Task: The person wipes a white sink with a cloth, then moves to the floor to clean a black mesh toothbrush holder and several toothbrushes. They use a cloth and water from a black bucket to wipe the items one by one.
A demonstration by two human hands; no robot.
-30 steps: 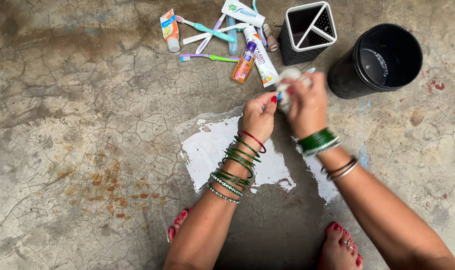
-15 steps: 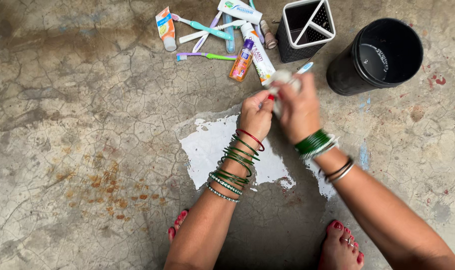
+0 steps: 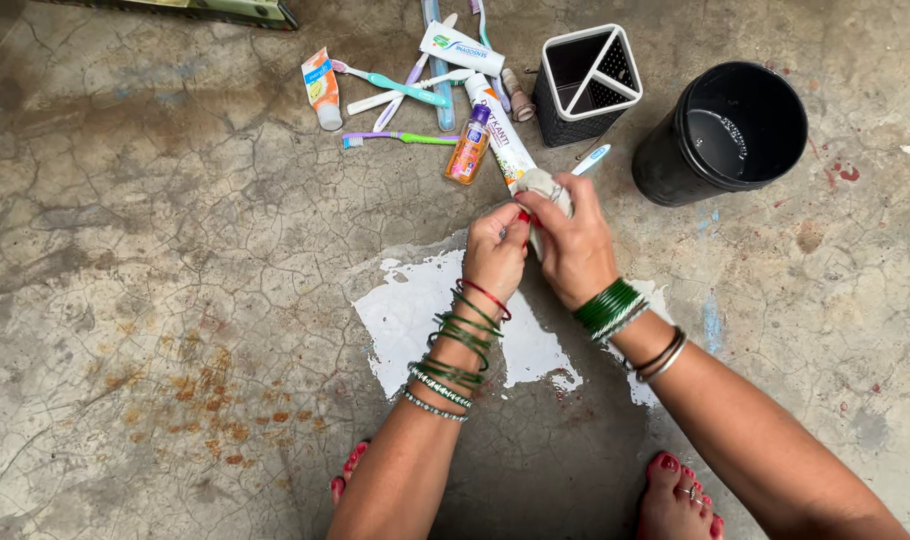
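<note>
Our right hand [image 3: 575, 250] rubs a pale cloth [image 3: 545, 185] along a toothbrush [image 3: 590, 158] pinched by our left hand [image 3: 495, 250]; next, we judge, wiping toward its far end.

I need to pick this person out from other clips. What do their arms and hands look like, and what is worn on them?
Both forearms are bare, no sleeves. The left hand has red-painted nails; its wrist carries loose thin green bangles, one red bangle, and two beaded ones. The right hand wears a tight stack of green bangles, then darker metal ones.
</note>
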